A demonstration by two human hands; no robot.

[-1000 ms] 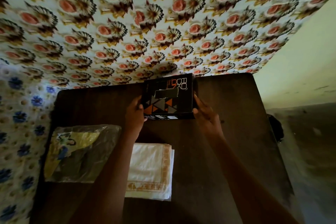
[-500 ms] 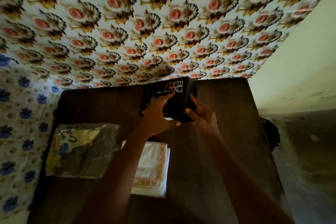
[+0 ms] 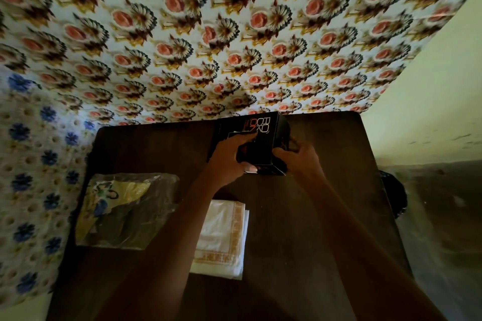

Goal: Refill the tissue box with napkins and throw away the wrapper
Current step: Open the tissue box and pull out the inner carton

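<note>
A black tissue box (image 3: 263, 135) with white and orange lettering stands near the far edge of the dark wooden table (image 3: 300, 229). My left hand (image 3: 229, 159) lies over the box's top, fingers curled round its front face and thumb at the lower edge. My right hand (image 3: 297, 155) grips the box's right side, fingers curled at the end flap. A folded stack of white napkins (image 3: 224, 237) with an orange border lies nearer me, partly under my left forearm. The crumpled clear plastic wrapper (image 3: 125, 208) with yellow and blue print lies at the table's left.
Floral wallpaper (image 3: 234, 34) rises right behind the table's far edge, and a blue-flowered wall (image 3: 31, 164) runs along its left side. A dark round object (image 3: 393, 198) sits on the floor just off the table's right edge.
My left hand moved from the box's left side up over its top and front. My right hand shifted to the right end. The box turned so its right end shows.
</note>
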